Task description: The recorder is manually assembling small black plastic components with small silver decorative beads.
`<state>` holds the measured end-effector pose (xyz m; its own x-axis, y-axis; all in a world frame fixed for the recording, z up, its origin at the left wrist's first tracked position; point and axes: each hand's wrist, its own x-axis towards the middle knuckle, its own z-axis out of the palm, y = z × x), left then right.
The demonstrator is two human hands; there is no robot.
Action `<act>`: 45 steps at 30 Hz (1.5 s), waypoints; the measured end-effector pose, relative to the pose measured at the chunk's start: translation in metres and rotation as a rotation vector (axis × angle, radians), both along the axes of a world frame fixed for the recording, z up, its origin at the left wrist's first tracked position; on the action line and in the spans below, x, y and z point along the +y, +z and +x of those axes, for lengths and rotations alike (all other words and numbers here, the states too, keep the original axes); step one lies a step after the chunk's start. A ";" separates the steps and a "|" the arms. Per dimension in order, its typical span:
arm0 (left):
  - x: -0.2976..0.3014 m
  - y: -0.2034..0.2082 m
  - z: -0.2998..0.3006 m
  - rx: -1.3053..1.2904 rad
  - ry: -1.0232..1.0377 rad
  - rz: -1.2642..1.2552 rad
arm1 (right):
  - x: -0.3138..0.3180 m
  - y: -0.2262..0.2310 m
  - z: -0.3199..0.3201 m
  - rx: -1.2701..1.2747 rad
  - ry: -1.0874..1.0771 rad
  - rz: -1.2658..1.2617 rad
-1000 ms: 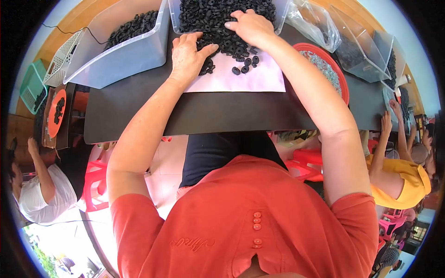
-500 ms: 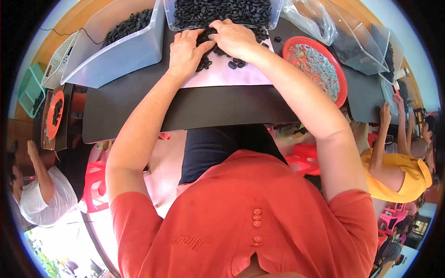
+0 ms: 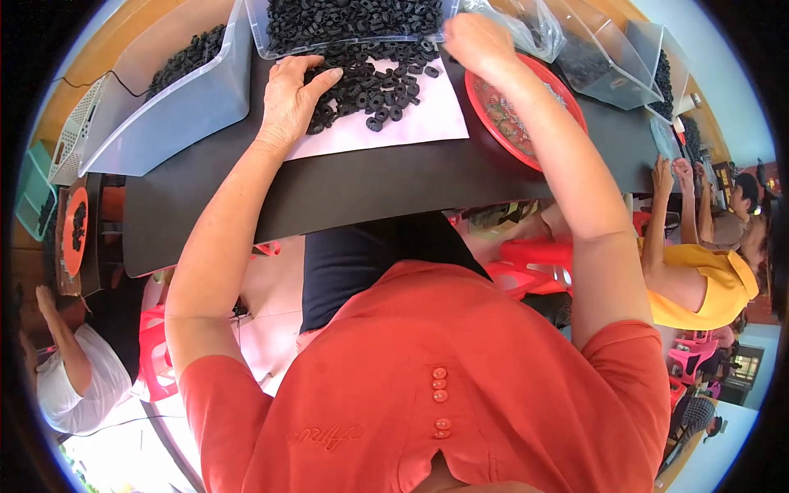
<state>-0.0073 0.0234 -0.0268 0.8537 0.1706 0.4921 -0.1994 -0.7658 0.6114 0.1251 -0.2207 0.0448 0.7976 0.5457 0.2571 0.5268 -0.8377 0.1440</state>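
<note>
A pile of small black ring-shaped parts (image 3: pixel 382 92) is spread over a white sheet (image 3: pixel 423 133) on the dark table. My left hand (image 3: pixel 288 97) lies at the pile's left side, fingers stretched and thumb apart, touching the parts. To the right, my right hand (image 3: pixel 479 45) is raised off the pile, beyond the far left rim of a red basin (image 3: pixel 578 117). Its fingers are curled in, and whatever they may hold is hidden. Small pale greyish pieces lie in the basin, partly covered by my right forearm. Behind the pile stands a clear bin (image 3: pixel 258 34) full of black parts.
A large translucent bin (image 3: pixel 177 131) with black parts stands left. Clear plastic bags (image 3: pixel 538 29) and clear bins (image 3: pixel 596 70) are at the back right. An orange tray (image 3: pixel 74 255) sits far left. Co-workers in white (image 3: pixel 82 382) and yellow (image 3: pixel 707 283) sit on either side.
My right hand has left the pile and moved right, toward the red basin, its fingers now curled. My left hand stays at the pile's left side. More of the pile shows, and the view has shifted.
</note>
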 end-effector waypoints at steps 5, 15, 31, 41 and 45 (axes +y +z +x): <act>0.001 0.000 0.000 0.002 0.022 0.009 | -0.027 -0.014 0.027 0.065 -0.066 -0.065; 0.000 -0.001 -0.001 -0.013 0.026 -0.166 | -0.026 -0.029 0.054 0.237 -0.003 0.039; -0.003 0.009 -0.004 -0.014 0.072 -0.259 | -0.024 -0.039 0.040 0.120 0.099 0.076; 0.001 0.007 -0.002 -0.045 0.094 -0.304 | -0.019 -0.025 0.016 0.043 0.183 0.167; -0.004 0.005 0.000 -0.026 0.074 -0.331 | -0.006 -0.037 0.002 0.068 0.311 0.027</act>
